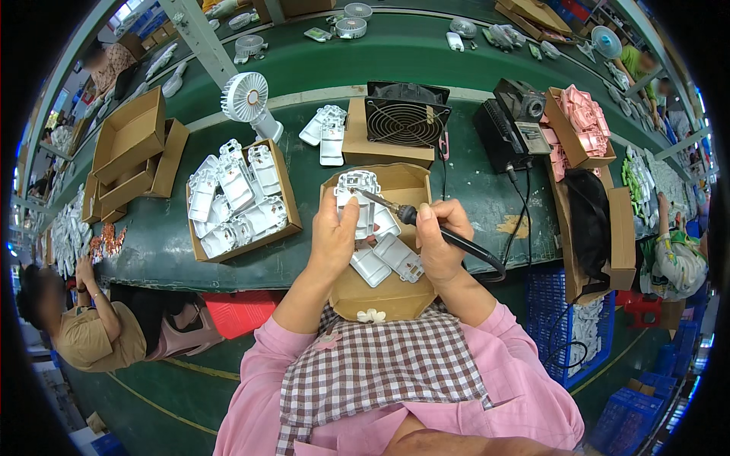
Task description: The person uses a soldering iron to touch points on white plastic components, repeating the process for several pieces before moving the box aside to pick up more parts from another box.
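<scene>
Beyond my bench, a long green conveyor belt (357, 68) crosses the view, with small fans and parts along it. My dark green workbench (152, 243) fills the middle. Below its right side stands a blue plastic crate (546, 311) with white pieces in it. On the bench to my left, a cardboard box (287, 182) is heaped with white plastic shells (236, 182); to my right, another box holds pink parts (582, 118). Directly before me is an open cardboard tray (372, 304), with a black fan with a round grille (407, 121) behind it and a white desk fan (245, 97) further left. Several loose shells (389, 258) lie in the tray, under my hands. My left hand (331, 235) is closed on a white casing (356, 182), thumb on its face, holding it above the tray's far left part. My right hand (445, 235) is clamped round the black handle of a soldering iron (407, 214), which slants up and left. Its thin metal tip is at the casing's right side; I cannot tell whether they touch
</scene>
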Tool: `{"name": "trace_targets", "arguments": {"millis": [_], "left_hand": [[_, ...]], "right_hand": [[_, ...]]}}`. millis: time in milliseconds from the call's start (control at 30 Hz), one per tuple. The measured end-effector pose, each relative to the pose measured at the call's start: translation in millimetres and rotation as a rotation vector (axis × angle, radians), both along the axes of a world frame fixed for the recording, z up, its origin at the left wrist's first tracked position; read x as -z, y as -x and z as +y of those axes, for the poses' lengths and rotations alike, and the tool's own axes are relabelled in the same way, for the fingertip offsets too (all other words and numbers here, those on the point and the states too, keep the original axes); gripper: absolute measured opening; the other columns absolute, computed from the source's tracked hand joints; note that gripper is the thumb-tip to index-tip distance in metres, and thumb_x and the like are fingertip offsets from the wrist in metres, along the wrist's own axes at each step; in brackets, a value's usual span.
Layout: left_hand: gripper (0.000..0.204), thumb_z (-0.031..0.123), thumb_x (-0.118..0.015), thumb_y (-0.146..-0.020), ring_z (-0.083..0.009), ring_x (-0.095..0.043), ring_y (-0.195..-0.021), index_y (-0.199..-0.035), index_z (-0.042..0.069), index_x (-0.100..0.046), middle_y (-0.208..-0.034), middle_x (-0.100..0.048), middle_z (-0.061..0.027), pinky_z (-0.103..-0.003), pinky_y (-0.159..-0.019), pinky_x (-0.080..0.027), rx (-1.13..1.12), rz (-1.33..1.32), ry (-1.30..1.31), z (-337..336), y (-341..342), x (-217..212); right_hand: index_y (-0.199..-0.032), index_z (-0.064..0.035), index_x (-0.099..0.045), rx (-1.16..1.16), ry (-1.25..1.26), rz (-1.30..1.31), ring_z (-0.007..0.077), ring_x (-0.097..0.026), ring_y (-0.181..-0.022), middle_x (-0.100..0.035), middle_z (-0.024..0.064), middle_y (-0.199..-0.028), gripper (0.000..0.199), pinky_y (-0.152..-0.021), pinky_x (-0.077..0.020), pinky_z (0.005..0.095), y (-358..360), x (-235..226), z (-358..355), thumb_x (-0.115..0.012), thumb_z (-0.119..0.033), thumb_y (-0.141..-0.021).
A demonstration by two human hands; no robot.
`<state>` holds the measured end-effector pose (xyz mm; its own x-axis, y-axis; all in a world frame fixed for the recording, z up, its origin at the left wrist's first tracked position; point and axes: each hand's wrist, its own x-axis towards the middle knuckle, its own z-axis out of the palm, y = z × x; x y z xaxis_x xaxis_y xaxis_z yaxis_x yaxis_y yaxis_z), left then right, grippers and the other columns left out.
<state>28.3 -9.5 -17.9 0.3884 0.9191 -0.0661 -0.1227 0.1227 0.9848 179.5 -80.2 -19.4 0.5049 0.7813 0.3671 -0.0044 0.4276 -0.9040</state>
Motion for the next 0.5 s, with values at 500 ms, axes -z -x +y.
{"name": "trace_targets", "arguments": {"millis": [500], "left_hand": [[0.025,0.013,-0.039,-0.099,-0.0145,-0.065,-0.068,-0.121,0.002,-0.043,-0.096,-0.062,-0.0108,-0.024,-0.053,-0.053,0.011,0.052,-0.065,-1.7,1.4,0.6]], "right_hand": [[-0.076,-0.0038,-0.052,-0.035,0.021,0.02,0.0026,-0.043,-0.057,-0.053,-0.0019,-0.065,0.019,-0.05,-0.0352,0.0206,4.4,-2.0,0.7,-0.064,-0.01,-0.088]]}}
